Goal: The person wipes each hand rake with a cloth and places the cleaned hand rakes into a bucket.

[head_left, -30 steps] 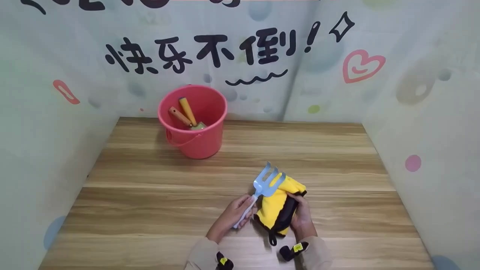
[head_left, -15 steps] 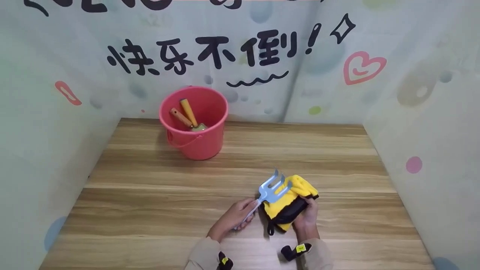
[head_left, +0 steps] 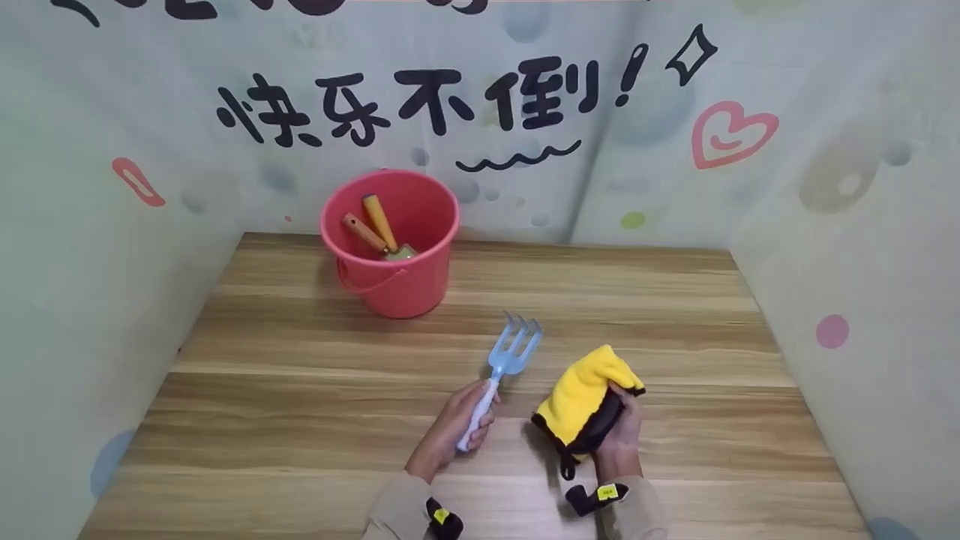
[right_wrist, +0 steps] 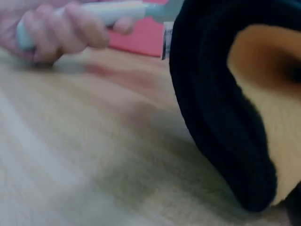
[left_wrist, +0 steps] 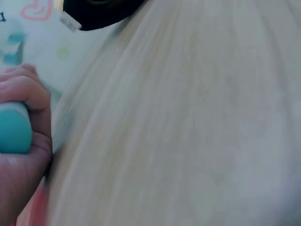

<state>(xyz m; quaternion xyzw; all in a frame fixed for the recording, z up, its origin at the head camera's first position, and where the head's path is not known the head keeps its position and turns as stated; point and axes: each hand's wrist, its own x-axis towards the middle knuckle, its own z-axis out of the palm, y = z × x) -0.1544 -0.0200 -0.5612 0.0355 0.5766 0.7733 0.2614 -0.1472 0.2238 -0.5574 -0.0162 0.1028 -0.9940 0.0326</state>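
My left hand [head_left: 450,424] grips a light-blue garden hand fork [head_left: 513,352] by its handle, with the three tines pointing away from me. The handle's rounded end [left_wrist: 14,129] pokes out of the fist in the left wrist view. To the right, my right hand [head_left: 624,435] holds a bunched yellow cloth [head_left: 577,397] with black edging and a small black hanging loop [head_left: 568,469]. Its thumb lies over the cloth's black part, while other fingers are hidden behind it. Close up in the right wrist view, the black edging [right_wrist: 207,94] curves around an opening. Fork and cloth are apart.
A pink bucket [head_left: 409,289] stands at the back left of the wooden table [head_left: 300,390]. Inside lean a yellow-handled tool [head_left: 380,223] and a wooden-handled tool [head_left: 365,232]. A printed backdrop [head_left: 525,195] borders the table at the back and sides.
The fork has swung left, away from the cloth it overlapped, and its tines now point more toward the back. The cloth has shifted right and turned in my right hand.
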